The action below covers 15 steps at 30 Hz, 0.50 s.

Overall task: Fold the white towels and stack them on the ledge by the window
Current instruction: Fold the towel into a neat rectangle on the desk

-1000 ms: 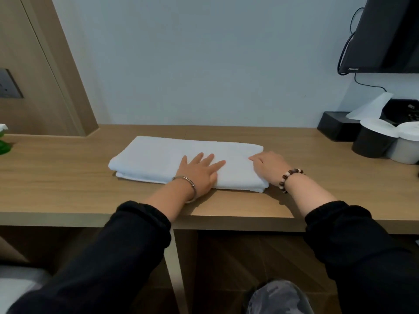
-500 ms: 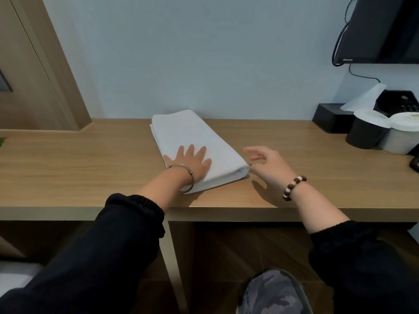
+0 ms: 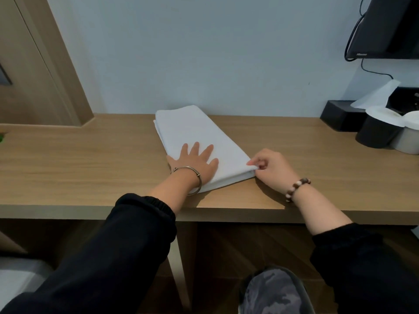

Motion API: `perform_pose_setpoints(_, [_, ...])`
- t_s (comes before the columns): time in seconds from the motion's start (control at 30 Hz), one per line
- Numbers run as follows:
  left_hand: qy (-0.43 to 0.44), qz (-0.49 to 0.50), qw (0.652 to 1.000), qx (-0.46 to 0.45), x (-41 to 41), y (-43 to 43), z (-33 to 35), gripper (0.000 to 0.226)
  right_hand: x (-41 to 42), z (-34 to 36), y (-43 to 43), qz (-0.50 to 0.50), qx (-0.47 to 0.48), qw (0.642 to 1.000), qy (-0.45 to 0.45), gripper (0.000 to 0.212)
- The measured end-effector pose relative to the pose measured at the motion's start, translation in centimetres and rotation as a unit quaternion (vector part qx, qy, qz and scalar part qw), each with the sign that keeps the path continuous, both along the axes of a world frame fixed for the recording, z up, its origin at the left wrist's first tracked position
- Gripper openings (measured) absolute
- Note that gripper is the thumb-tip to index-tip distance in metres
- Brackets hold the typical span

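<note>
A folded white towel [image 3: 192,132] lies on the wooden desk [image 3: 79,166], its long side running from the wall toward me, slightly skewed. My left hand [image 3: 195,164] rests flat on the towel's near end, fingers spread, palm down. My right hand [image 3: 269,168] pinches the towel's near right corner between thumb and fingers. No window ledge is in view.
At the far right of the desk stand a black tissue box [image 3: 340,114] and two cups, black [image 3: 376,132] and grey [image 3: 408,141]. A black screen [image 3: 385,26] hangs above them. A wooden door frame [image 3: 45,64] rises at the left.
The towel has been turned from lying crosswise to pointing toward the wall. My right hand left it for a moment and now pinches its near right corner. My left hand stayed pressed on it.
</note>
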<state>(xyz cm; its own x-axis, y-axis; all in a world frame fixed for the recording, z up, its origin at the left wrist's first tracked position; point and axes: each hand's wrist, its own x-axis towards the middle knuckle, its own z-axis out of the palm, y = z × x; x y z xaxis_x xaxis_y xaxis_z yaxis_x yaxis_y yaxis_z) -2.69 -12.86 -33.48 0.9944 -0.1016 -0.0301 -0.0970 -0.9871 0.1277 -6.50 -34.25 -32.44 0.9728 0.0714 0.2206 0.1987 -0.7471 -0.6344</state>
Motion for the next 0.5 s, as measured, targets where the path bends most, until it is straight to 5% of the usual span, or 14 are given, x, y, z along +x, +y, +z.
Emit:
perform_pose_setpoints(0.13, [-0.009, 0.004, 1.0, 0.003, 0.1, -0.2, -0.1, 0.055, 1.3, 1.5, 0.1, -0.075, 0.305, 0.926, 0.209, 0.02])
perform_pose_setpoints(0.23, [-0.011, 0.007, 1.0, 0.006, 0.0, -0.2, -0.1, 0.055, 3.2, 2.5, 2.0, -0.128, 0.177, 0.942, 0.256, 0.039])
perform_pose_setpoints(0.33, [-0.009, 0.01, 1.0, 0.01, -0.1, -0.2, 0.1, 0.055, 4.4, 2.0, 3.9, -0.132, 0.012, 0.97, 0.206, 0.045])
perform_pose_setpoints(0.5, [0.011, 0.024, 0.999, -0.022, -0.3, -0.1, 0.1, 0.056, 4.7, 0.1, 3.9, -0.148, -0.056, 0.978, 0.138, 0.047])
